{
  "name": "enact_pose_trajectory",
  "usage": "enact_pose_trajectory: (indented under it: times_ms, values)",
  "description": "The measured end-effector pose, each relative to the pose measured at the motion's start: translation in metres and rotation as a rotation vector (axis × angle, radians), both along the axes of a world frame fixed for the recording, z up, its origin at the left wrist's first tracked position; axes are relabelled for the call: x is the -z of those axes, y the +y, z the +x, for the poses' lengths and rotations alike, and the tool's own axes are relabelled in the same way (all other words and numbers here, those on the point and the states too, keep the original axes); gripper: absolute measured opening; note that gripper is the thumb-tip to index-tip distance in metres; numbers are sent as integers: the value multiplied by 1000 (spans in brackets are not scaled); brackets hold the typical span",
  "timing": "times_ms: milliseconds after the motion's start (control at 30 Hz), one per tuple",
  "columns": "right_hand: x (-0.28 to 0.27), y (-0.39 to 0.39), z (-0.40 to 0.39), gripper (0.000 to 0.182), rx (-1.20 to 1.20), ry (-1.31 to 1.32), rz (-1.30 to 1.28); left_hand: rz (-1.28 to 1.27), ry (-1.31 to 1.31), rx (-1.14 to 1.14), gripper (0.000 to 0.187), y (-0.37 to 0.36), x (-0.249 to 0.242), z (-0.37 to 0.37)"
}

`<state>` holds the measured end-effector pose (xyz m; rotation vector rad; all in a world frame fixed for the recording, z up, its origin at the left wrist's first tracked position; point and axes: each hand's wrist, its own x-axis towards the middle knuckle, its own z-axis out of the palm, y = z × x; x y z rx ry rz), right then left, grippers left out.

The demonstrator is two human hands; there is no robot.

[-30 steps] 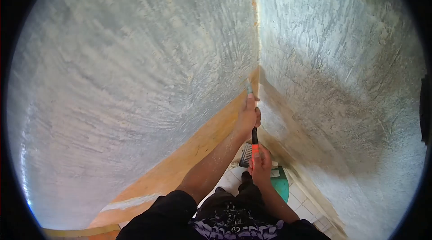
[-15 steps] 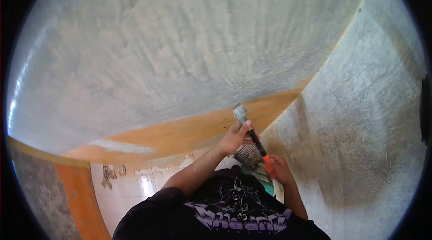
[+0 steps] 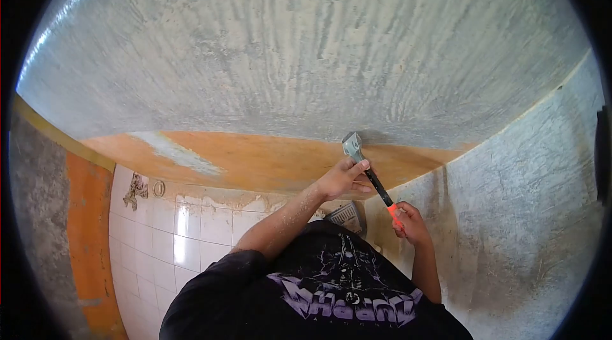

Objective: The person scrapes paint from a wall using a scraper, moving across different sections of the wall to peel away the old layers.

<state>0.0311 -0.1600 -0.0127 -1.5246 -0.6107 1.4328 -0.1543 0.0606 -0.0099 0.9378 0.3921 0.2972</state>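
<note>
A long-handled paint scraper with a grey head and a black and orange handle slants across the middle of the view. My left hand is closed round its neck just below the head, thumb on top. Lower down, my right hand grips the orange end of the handle. The scraper's head is at the line where the grey wall meets an orange painted band; whether its blade touches the wall cannot be made out. Pale dust speckles my left forearm.
To the right stands a rough grey side wall. White floor tiles lie below, with a crumpled rag and a ring-shaped object at the left. A grey slatted object sits in the corner behind my arms.
The view has shifted, showing more floor at the left. Both hands and the scraper sit slightly farther right in view, and its head is higher. The grip of both hands is unchanged.
</note>
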Motion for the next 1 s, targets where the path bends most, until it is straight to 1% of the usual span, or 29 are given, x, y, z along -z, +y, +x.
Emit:
enact_pose_trajectory:
  times_ms: [67,267,433,533,667,733,867,1000]
  values:
    - [-1,4,0,19,-13,-37,-1,4,-1,20,40,4,4,-5]
    - [-12,2,-3,23,-7,-120,17,35,-26,-14,43,1,7,-1]
    - [-23,14,-3,28,-31,-182,22,-20,-40,-50,43,4,9,-6]
    - [-25,13,-2,29,4,-188,36,-35,-22,-67,42,1,5,-2]
    - [-30,8,8,29,8,-244,9,-36,-27,-48,42,-3,3,7]
    - [-27,13,3,29,-16,-293,24,-41,-26,-58,42,4,6,-4]
    - [-26,18,-10,27,5,-257,30,-12,10,-73,44,6,12,-9]
    - [-26,23,-13,27,-10,-281,59,-44,-16,-91,45,4,3,-17]
